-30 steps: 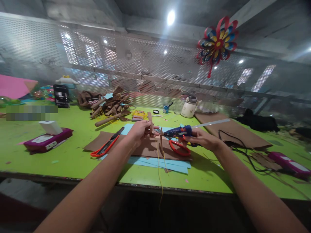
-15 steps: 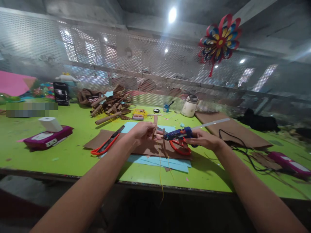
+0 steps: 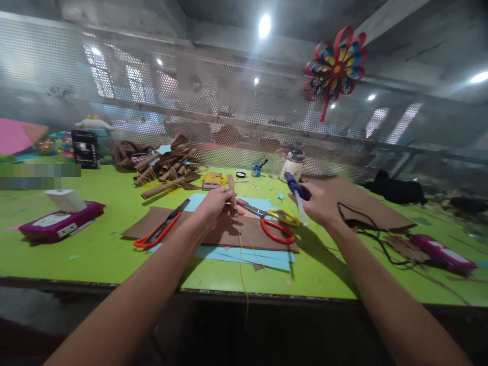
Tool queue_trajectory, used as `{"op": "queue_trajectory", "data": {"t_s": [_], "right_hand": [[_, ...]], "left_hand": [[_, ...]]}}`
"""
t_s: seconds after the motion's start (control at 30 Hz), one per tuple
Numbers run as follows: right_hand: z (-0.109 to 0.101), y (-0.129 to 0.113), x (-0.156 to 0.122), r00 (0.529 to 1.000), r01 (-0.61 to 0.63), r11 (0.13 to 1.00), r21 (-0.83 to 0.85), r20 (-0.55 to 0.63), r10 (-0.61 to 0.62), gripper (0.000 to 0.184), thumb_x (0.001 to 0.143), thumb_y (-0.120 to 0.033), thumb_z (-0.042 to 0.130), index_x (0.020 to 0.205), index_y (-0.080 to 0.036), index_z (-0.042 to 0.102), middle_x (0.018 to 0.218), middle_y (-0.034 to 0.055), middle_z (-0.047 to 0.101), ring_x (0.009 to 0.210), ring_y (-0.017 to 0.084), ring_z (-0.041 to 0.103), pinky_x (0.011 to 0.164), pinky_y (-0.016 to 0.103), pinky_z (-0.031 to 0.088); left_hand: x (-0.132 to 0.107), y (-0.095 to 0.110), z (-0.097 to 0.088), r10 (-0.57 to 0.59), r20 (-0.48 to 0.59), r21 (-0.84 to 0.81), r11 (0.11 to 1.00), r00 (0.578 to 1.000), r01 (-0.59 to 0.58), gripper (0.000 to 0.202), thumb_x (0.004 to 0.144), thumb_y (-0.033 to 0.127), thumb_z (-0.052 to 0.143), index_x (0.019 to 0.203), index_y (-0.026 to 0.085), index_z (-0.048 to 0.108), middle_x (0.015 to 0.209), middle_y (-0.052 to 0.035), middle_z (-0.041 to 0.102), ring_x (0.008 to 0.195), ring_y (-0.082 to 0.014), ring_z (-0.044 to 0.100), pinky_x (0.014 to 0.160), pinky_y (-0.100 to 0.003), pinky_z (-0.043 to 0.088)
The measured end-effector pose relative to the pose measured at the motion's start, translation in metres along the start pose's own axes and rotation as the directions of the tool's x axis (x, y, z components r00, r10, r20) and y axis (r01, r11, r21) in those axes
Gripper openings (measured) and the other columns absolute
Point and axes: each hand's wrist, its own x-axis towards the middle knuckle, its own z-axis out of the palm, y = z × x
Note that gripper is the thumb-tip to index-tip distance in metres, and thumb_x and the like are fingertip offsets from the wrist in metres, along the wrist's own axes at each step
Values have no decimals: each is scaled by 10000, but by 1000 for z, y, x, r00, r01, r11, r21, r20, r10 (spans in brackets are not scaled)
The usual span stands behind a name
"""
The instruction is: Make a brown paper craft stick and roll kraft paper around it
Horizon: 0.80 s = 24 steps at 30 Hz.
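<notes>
A narrow brown paper roll stands upright in my left hand, with yellow string dangling below it over the table edge. My right hand grips a blue glue gun, a clear glue stick jutting from its back end. Under my hands lies brown paper on top of light blue sheets. Scissors with one red and one yellow handle rest on the brown paper between my hands. Red-handled scissors lie to the left of my left hand.
Behind stands a pile of brown paper rolls. A white pot with a dark lid is at the back. Purple power strips sit left and right, a black cable beside the right one. A phone leans at the back left.
My right hand has drawn the glue gun away from the paper roll, to the right and back, and turned its nozzle away. My left hand still holds the roll. The view has shifted slightly.
</notes>
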Motion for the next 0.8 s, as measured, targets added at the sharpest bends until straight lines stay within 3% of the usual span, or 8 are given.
{"op": "queue_trajectory", "data": {"t_s": [0.1,0.3,0.4,0.47,0.57,0.63,0.73,0.8], "right_hand": [[-2,7,4,989,-28,999,20,146,25,304,689,-427,651,784,-139,650,718,66,626,625,165,519,542,276,370],[-9,21,7,946,-104,985,135,318,56,318,715,-450,635,798,-144,654,676,63,636,580,154,531,521,272,378],[-9,24,8,958,-139,986,88,263,111,291,684,-436,675,716,-148,644,655,71,634,549,150,515,498,275,374],[-7,21,6,953,-184,957,225,278,117,306,700,-443,669,754,-143,643,723,88,652,576,153,537,508,275,400],[-7,9,-1,915,-202,811,549,402,-44,313,758,-432,634,860,-136,643,827,100,660,693,176,598,606,299,471],[-9,1,-7,871,-210,736,644,465,-158,295,774,-402,636,903,-137,641,832,95,657,723,187,611,651,326,490],[-13,-4,-12,803,-233,724,649,548,-233,285,808,-389,608,927,-132,641,850,102,660,728,190,616,677,349,501],[-14,-5,-14,784,-217,747,629,568,-250,291,818,-393,595,918,-125,647,882,111,662,767,195,617,706,350,502]], "left_hand": [[-2,1,3,-9,15,12,1000,1000,9,107,869,139,420,783,123,481,711,-104,681,472,-153,634,446,-231,489],[-2,-1,4,-35,55,-19,999,998,36,114,875,144,419,792,121,493,737,-110,687,490,-152,640,468,-243,512],[-2,-2,3,-45,60,-16,999,997,46,115,879,145,412,810,118,500,753,-113,691,499,-153,644,471,-247,520],[-1,-3,2,-57,80,-31,998,995,59,143,883,142,402,807,104,517,760,-123,693,513,-151,648,485,-244,528],[0,-3,0,-86,122,-67,993,989,94,196,885,134,380,778,88,538,762,-140,692,536,-150,654,492,-232,533],[-1,-3,-1,-100,140,-90,989,985,113,197,881,127,376,773,90,537,761,-143,691,549,-153,657,490,-230,532],[-3,-2,0,-115,196,-111,984,974,139,178,878,134,387,789,91,535,767,-147,690,575,-160,661,516,-246,539],[-4,-1,1,-126,241,-109,982,962,155,178,878,146,393,801,84,540,766,-154,688,585,-167,662,531,-254,538]]}}
